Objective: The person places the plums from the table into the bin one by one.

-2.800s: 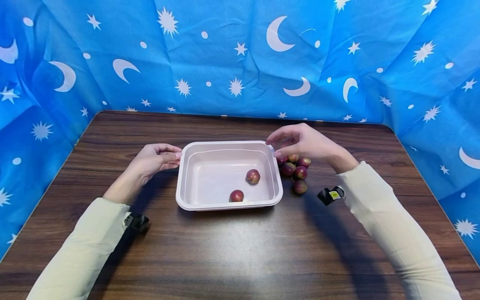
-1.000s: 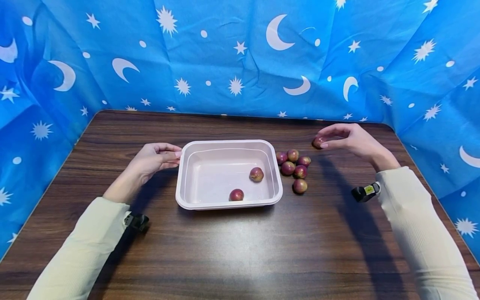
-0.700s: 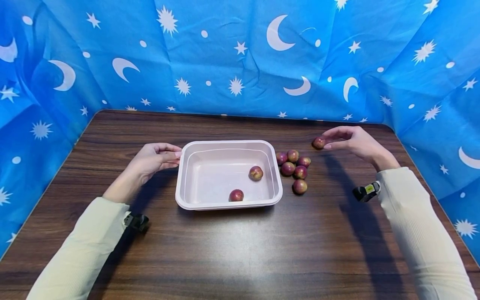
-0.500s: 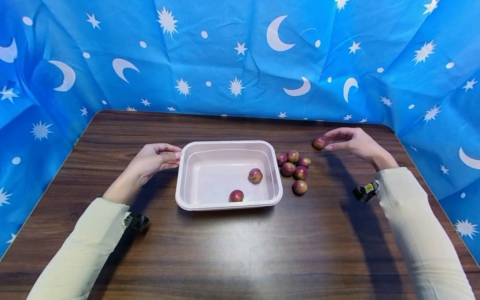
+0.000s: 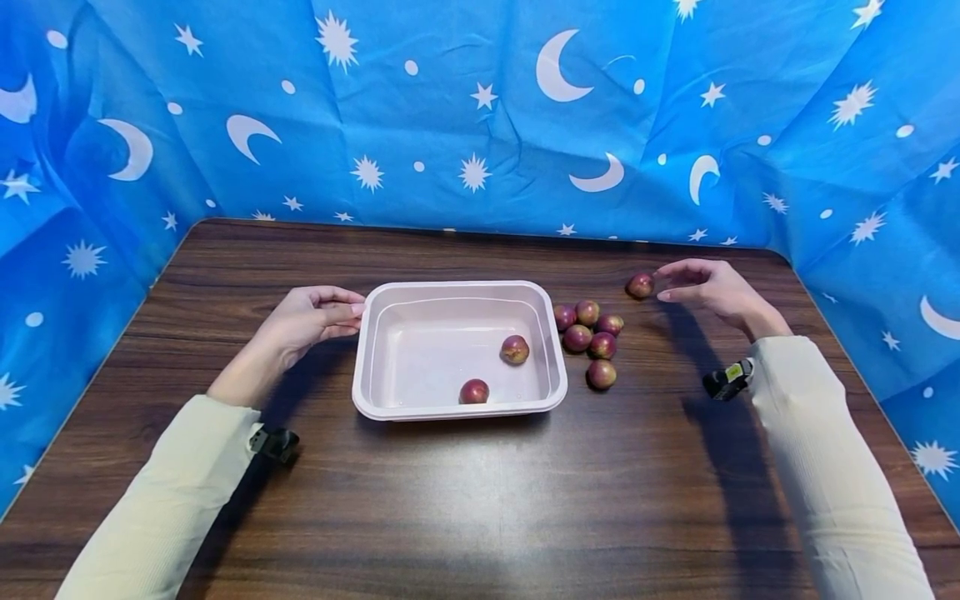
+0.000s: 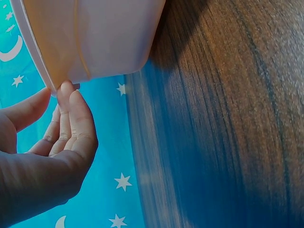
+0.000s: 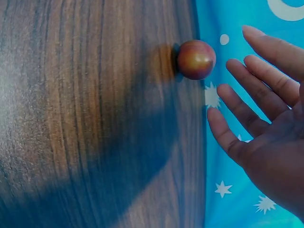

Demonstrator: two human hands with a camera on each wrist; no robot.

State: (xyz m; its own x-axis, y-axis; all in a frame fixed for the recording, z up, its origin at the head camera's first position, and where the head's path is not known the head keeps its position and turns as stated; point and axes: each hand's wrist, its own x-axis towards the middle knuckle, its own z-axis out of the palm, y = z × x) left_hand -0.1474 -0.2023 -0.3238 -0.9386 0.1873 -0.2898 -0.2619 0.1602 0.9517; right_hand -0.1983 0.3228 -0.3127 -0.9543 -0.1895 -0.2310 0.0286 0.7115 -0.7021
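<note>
A lone plum (image 5: 640, 285) lies on the worktop (image 5: 480, 500) just off the right hand (image 5: 712, 292), whose fingers (image 7: 247, 109) are spread straight and hold nothing. Two plums in the tray (image 5: 514, 349) are sorted, I judge, while five clustered plums (image 5: 592, 342) wait beside the pink tray (image 5: 457, 412). The left hand (image 5: 307, 321) pinches the tray's left rim, steadying it.
</note>
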